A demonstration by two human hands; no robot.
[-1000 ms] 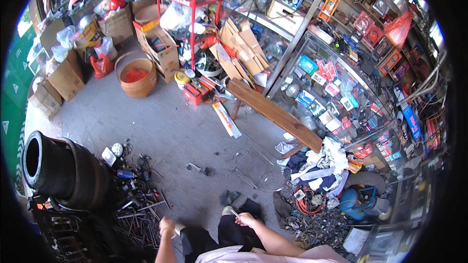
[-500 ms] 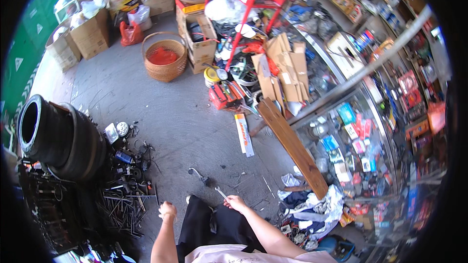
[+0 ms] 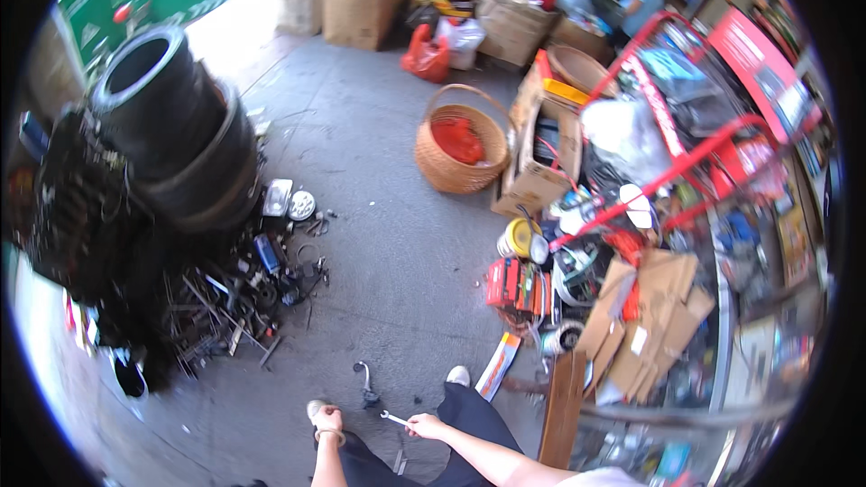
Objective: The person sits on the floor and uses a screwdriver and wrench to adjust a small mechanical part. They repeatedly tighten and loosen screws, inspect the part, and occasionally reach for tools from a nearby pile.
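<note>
A small silver open-ended wrench (image 3: 393, 418) is gripped near one end by my right hand (image 3: 424, 427), its jaw pointing left, away from the fingers. My left hand (image 3: 328, 419) hangs over my left shoe with its fingers curled in; nothing shows in them. A bracelet circles that wrist. Between and just beyond my hands, a dark part with a curved metal lever (image 3: 366, 386) lies on the grey floor, touched by neither hand.
Stacked tyres (image 3: 194, 153) and a heap of loose metal parts (image 3: 230, 307) are at the left. Ahead stands a wicker basket (image 3: 460, 171) beside cardboard boxes. At right are a red-framed trolley (image 3: 649, 108), a red toolbox (image 3: 514, 284), flattened cardboard (image 3: 658, 325) and a wooden plank (image 3: 563, 410).
My view has swung left and up, so the basket and tyres sit further right. I have stepped, feet now apart. The wrench stays in my right hand; my left stays curled.
</note>
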